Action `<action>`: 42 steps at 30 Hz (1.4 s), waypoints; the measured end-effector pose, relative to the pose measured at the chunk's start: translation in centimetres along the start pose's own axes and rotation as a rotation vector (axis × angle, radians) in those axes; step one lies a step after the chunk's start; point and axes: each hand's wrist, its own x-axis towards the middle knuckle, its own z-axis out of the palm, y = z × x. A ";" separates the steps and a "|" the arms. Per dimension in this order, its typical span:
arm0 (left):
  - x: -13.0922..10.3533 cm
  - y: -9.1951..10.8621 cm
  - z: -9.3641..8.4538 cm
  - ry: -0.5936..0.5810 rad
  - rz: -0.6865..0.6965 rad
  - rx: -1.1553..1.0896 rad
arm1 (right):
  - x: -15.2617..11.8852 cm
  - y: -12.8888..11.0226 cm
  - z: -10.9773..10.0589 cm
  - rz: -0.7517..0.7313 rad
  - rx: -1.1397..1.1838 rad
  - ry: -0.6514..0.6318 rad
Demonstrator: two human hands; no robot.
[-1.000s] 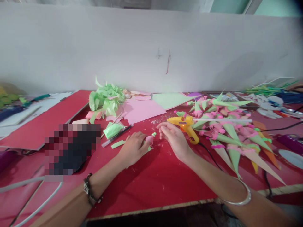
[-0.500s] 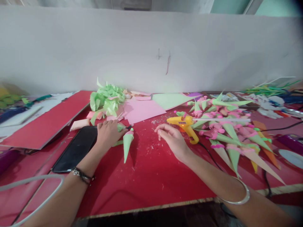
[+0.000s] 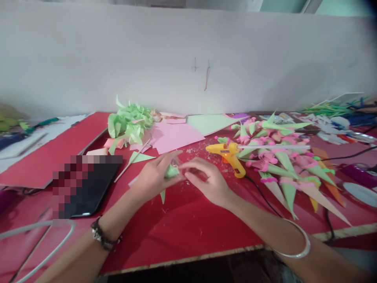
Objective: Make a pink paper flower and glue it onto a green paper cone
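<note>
My left hand (image 3: 151, 173) is closed around a small clear plastic bag (image 3: 172, 171) with something light green inside. My right hand (image 3: 207, 179) meets it from the other side, thumb and fingers pinched at the bag's edge. Below the left hand shows the tip of a green paper cone (image 3: 163, 196); its upper part is hidden. To the right of my right fingers lies a yellow glue gun (image 3: 231, 153) with a clear glue stick in its back and a lit orange spot. A thin stick (image 3: 131, 162) and a green paper piece (image 3: 141, 157) lie left of my hands.
Many-coloured paper cones (image 3: 284, 165) are heaped at the right, by the glue gun's black cord (image 3: 262, 194). Green crepe paper (image 3: 129, 122) and pink sheets (image 3: 176, 133) lie at the back. A black phone (image 3: 97, 188) and a red board (image 3: 59, 149) are at the left.
My left hand has moved right and nearer with the small bag, uncovering the stick and green paper piece. It now covers most of the cone. My right hand has closed onto the bag's edge.
</note>
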 end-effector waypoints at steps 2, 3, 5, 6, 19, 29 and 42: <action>-0.1 0.3 0.3 -0.021 0.047 0.029 | 0.0 0.0 -0.1 -0.010 -0.025 -0.008; -0.2 0.3 0.4 -0.026 0.066 0.055 | 0.1 0.1 -0.1 -0.007 -0.040 -0.013; -0.2 0.2 0.5 -0.038 0.108 0.101 | 0.1 0.2 -0.2 0.005 -0.066 -0.041; -0.2 0.1 0.5 -0.045 0.133 0.120 | 0.2 0.3 -0.3 0.012 -0.073 -0.062; -0.2 0.9 0.9 -0.099 0.236 0.190 | 0.1 0.3 -0.1 -0.025 -0.334 -0.169; -0.4 0.8 1.0 -0.113 0.283 0.207 | 0.1 -0.2 -0.1 0.015 -0.501 -0.266; -0.2 1.1 0.5 -0.021 0.253 0.165 | 0.4 0.3 -0.5 0.236 0.169 -0.282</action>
